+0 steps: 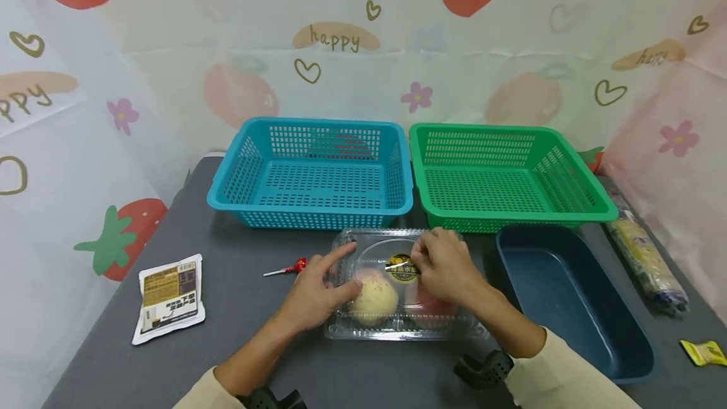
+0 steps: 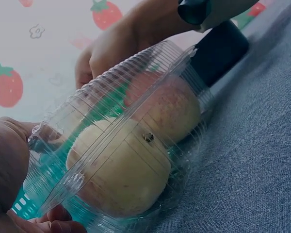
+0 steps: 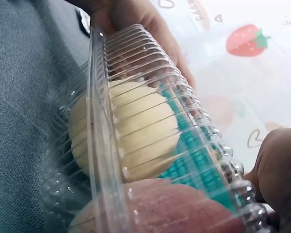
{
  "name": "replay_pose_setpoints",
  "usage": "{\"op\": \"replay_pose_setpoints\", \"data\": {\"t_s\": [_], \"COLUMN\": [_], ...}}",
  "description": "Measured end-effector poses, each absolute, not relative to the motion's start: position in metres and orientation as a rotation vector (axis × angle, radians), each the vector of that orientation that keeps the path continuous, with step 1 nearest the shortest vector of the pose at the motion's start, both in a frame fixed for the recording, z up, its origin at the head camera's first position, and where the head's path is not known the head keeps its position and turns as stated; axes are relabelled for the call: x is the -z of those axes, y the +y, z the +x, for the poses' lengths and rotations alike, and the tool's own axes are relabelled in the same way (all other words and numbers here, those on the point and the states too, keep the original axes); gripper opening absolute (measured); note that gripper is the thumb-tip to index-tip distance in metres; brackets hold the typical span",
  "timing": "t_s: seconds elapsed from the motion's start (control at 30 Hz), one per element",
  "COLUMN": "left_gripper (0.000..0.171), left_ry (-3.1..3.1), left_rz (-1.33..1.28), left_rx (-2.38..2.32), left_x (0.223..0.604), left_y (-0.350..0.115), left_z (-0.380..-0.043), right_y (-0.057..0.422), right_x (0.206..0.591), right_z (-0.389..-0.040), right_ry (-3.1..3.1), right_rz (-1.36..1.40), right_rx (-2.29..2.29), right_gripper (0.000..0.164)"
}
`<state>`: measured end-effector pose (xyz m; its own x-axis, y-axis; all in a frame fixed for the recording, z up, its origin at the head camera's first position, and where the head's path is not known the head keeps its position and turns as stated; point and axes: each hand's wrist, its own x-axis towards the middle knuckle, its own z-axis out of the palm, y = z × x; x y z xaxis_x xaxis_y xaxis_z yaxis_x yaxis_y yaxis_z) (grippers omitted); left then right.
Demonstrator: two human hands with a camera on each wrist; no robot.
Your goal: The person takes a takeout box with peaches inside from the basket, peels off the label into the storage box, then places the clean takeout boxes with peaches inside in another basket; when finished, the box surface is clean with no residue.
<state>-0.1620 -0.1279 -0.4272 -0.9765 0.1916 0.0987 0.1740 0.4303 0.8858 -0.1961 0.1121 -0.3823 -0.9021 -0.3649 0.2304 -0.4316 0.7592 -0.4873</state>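
Note:
A clear plastic fruit box [image 1: 397,327] with its lid down lies in front of me. Inside are a pale yellow peach [image 1: 373,300] on the left and a redder peach [image 1: 430,309] on the right. My left hand [image 1: 314,292] grips the box's left side, thumb and index finger spread over the lid; in the left wrist view its other fingers curl by the rim. On the lid is a black and gold sticker [image 1: 402,268]. My right hand [image 1: 445,267], fingers bent, pinches at the sticker's right edge; the fingertips are partly hidden.
Behind the box stand a blue basket [image 1: 309,214] and a green basket [image 1: 522,214]. A dark blue tub [image 1: 579,308] is to the right, beside a long wrapped pack [image 1: 647,260] and a yellow packet [image 1: 704,353]. Leftward lie a red lollipop [image 1: 299,264] and a white pouch [image 1: 170,298].

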Motion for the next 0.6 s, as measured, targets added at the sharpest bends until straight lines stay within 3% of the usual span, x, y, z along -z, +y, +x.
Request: {"op": "replay_pose_setpoints", "data": {"t_s": [0.6], "left_gripper": [0.062], "left_ry": [2.662], "left_rz": [0.314], "left_rx": [-1.610], "left_x": [0.4256], "left_y": [-0.1284], "left_z": [-0.1622], "right_y": [0.1103], "right_x": [0.3861], "right_z": [-0.1957], "right_ry": [-2.773], "right_rz": [0.675], "right_rx": [-0.980], "right_gripper": [0.007]}}
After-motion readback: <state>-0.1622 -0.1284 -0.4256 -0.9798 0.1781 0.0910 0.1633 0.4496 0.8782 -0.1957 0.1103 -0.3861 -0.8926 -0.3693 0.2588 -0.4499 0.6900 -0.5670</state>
